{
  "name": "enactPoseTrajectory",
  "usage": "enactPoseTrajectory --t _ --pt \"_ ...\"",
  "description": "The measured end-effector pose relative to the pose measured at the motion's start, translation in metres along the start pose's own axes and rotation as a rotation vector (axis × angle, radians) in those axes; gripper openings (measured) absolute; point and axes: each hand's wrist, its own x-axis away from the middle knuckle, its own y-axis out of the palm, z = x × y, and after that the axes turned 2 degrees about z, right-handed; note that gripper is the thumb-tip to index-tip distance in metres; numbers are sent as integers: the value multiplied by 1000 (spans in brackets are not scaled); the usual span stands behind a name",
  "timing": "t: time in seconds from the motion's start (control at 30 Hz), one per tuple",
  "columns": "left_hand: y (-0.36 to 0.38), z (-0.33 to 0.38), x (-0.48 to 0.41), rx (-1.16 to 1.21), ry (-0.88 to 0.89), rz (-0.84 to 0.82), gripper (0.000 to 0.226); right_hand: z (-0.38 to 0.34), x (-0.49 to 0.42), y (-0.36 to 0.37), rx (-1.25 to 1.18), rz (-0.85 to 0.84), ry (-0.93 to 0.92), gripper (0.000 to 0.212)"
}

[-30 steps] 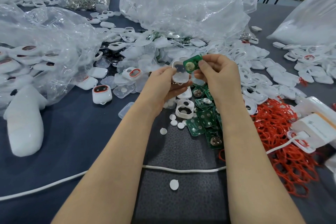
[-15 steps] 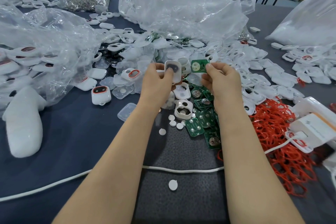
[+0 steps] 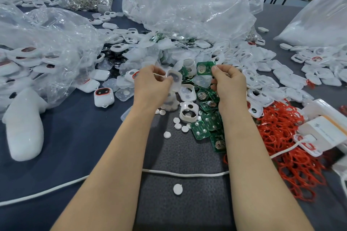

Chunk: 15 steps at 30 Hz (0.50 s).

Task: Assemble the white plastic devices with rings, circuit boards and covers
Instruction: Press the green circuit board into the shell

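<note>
The white housing (image 3: 174, 79) is in my left hand (image 3: 152, 84). My thumb and fingertips curl round its left edge, and its dark oval opening faces me. I hold it up off the table, over the heap of loose parts. My right hand (image 3: 229, 82) pinches a green circuit board (image 3: 204, 68) by its right edge between thumb and forefinger, and the other fingers are curled in. The board's face, with a round silvery pad, is turned toward me. Board and housing are near each other but apart, with the board a little higher and to the right.

Below my hands another white shell (image 3: 188, 111) lies on the dark mat (image 3: 178, 155), just beside a spread of green boards (image 3: 206, 125). Small white discs (image 3: 177, 189) are scattered near them. To my right is a tangle of red rings (image 3: 293, 155). To my left stands a white device (image 3: 103, 96) with a red ring round its window. A white cord (image 3: 184, 174) crosses the mat under my forearms. Crumpled clear plastic bags (image 3: 187, 11) rise behind the parts.
</note>
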Motion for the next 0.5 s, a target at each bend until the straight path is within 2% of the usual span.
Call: enactPoseTrajectory --t 0.17,0.27,0.37,0.5 --pt "3 -1 4 -424 65 45 15 1 0 1 15 -1 -14 15" --pt "4 -2 2 -579 80 72 15 2 0 1 23 -5 -20 16" --pt "7 -2 0 -633 78 66 16 2 0 1 36 -7 -29 15" --pt "13 -2 0 -572 60 40 13 1 0 2 41 -11 -34 15"
